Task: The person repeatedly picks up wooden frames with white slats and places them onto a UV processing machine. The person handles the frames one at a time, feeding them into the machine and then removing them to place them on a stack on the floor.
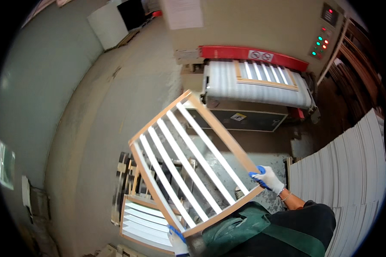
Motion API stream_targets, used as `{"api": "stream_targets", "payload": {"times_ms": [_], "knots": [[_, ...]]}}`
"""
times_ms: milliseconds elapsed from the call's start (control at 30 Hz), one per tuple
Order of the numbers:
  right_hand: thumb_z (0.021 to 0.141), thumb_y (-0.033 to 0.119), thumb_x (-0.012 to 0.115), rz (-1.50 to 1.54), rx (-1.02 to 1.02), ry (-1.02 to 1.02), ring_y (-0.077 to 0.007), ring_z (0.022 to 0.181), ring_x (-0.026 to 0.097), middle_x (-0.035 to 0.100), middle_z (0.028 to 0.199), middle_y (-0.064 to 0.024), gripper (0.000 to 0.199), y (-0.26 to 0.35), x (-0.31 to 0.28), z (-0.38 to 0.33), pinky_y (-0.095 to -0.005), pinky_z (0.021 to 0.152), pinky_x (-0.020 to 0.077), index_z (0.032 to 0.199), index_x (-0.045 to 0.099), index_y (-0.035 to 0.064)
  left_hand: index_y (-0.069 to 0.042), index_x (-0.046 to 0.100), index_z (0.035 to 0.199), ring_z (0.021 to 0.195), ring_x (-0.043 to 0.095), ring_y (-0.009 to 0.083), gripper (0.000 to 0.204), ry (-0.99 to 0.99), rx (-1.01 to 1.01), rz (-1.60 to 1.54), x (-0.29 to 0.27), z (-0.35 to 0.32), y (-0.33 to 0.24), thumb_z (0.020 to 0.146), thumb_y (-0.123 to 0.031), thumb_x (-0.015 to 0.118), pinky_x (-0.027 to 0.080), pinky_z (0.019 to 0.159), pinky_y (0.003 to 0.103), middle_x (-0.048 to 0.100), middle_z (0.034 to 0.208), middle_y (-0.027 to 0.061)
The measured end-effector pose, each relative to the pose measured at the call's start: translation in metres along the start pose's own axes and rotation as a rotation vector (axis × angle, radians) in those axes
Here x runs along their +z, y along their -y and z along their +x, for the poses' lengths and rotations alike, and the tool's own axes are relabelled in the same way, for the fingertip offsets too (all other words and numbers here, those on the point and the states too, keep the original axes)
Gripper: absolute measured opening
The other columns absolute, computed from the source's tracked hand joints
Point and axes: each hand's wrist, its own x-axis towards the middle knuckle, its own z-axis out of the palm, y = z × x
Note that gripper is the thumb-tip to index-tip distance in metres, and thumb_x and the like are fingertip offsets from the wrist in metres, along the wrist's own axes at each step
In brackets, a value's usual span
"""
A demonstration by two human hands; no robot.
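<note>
In front of me I hold up a slatted frame (223, 135), tilted, with light-brown edges and several white bars across its open middle. My right hand (268, 179), in a white glove with a blue palm, is closed round its near right corner. At the near left corner my left hand (178, 243), gloved the same way, grips the edge; part of it is cut off low in the view. Below the held frame, similar slatted frames (143, 243) lie stacked at the lower left. Another slatted frame (268, 84) lies on the machine's conveyor belt (221, 88), partly under the red guard.
A large beige machine (253, 25) with a red guard bar (227, 52) and a lit button panel (321, 43) stands ahead. Tall stacks of white panels (334, 175) rise close on my right. A wooden pallet (121, 188) lies left, with a grey wall (43, 85) beyond.
</note>
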Motion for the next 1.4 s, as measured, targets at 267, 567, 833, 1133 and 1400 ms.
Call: {"api": "stream_targets", "payload": {"times_ms": [267, 567, 833, 1133, 1400], "knots": [[0.089, 0.013, 0.071, 0.370, -0.012, -0.403, -0.0040, 0.065, 0.050, 0.059, 0.074, 0.0035, 0.014, -0.064, -0.158, -0.039, -0.0236, 0.057, 0.0401, 0.092, 0.069, -0.0010, 0.004, 0.058, 0.092, 0.064, 0.051, 0.0299, 0.035, 0.436, 0.643, 0.845, 0.195, 0.012, -0.116, 0.108, -0.024, 0.044, 0.040, 0.061, 0.047, 0.056, 0.070, 0.0140], [0.089, 0.017, 0.072, 0.571, 0.036, -0.579, -0.0103, 0.057, 0.058, 0.062, 0.072, -0.0016, 0.018, -0.121, -0.239, -0.045, -0.0259, 0.053, 0.0457, 0.086, 0.067, -0.0007, 0.005, 0.057, 0.075, 0.072, 0.056, 0.0481, 0.056, 0.541, 0.842, 0.913, 0.337, -0.024, -0.138, 0.108, -0.035, 0.035, 0.041, 0.066, 0.052, 0.055, 0.070, 0.0299], [0.089, 0.024, 0.074, 0.438, -0.131, -0.572, -0.0085, 0.060, 0.057, 0.061, 0.073, 0.0003, 0.024, -0.121, -0.275, -0.003, -0.0268, 0.055, 0.0467, 0.086, 0.069, 0.0007, 0.009, 0.065, 0.091, 0.089, 0.062, 0.0496, 0.058, 0.457, 0.832, 0.942, 0.389, -0.018, -0.131, 0.107, -0.038, 0.034, 0.046, 0.075, 0.054, 0.063, 0.085, 0.0326], [0.092, 0.022, 0.069, 0.518, -0.065, -0.528, -0.0100, 0.061, 0.060, 0.062, 0.072, 0.0008, 0.024, -0.128, -0.293, 0.050, -0.0283, 0.058, 0.0485, 0.083, 0.070, -0.0001, 0.005, 0.050, 0.126, 0.082, 0.065, 0.0398, 0.037, 0.867, 0.764, 1.013, 0.402, 0.043, -0.123, 0.105, -0.023, 0.039, 0.052, 0.076, 0.045, 0.067, 0.094, 0.0240], [0.092, 0.028, 0.071, 0.599, -0.030, -0.421, -0.0101, 0.076, 0.064, 0.067, 0.088, -0.0007, 0.032, -0.115, -0.309, 0.079, -0.0255, 0.073, 0.0526, 0.103, 0.072, -0.0020, 0.004, 0.068, 0.087, 0.058, 0.063, 0.0212, 0.075, 0.752, 0.234, 0.736, 0.432, 0.024, -0.155, 0.102, -0.062, 0.036, 0.050, 0.061, 0.032, 0.065, 0.065, 0.0118]]}}
